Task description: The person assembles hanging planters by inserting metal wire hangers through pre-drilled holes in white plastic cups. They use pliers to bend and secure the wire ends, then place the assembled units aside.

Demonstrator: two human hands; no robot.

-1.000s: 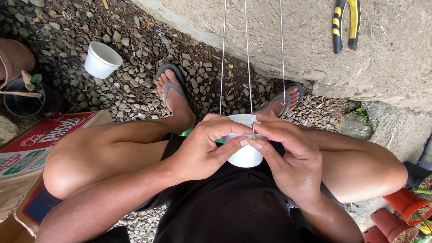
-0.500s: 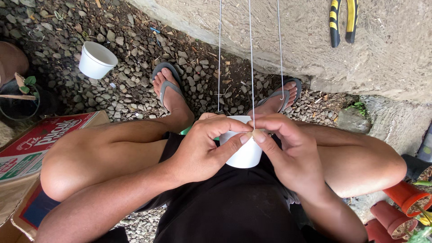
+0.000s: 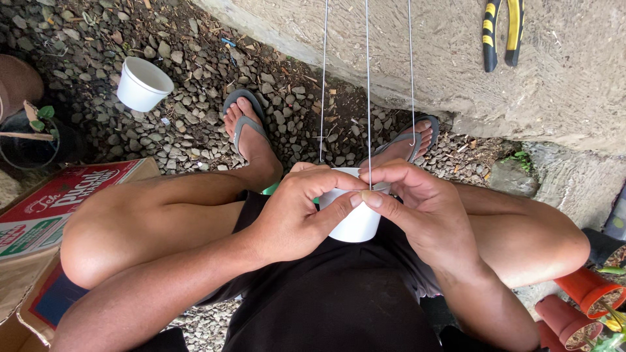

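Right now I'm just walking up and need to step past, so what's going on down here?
A person sits on gravel, both hands on a small white cup in their lap. The left hand and right hand pinch at its rim, where three thin wires rise from it. A second white cup stands on the gravel; pliers lie on the concrete ledge.

We see a small white cup (image 3: 355, 225) standing upright between the knees, with three thin wires (image 3: 367, 98) going straight up from its rim.

I count two white cups: one (image 3: 355, 218) between my hands, one (image 3: 143, 83) well beyond my left hand (image 3: 297, 212). Three wires (image 3: 367, 91). One pair of pliers (image 3: 502, 32).
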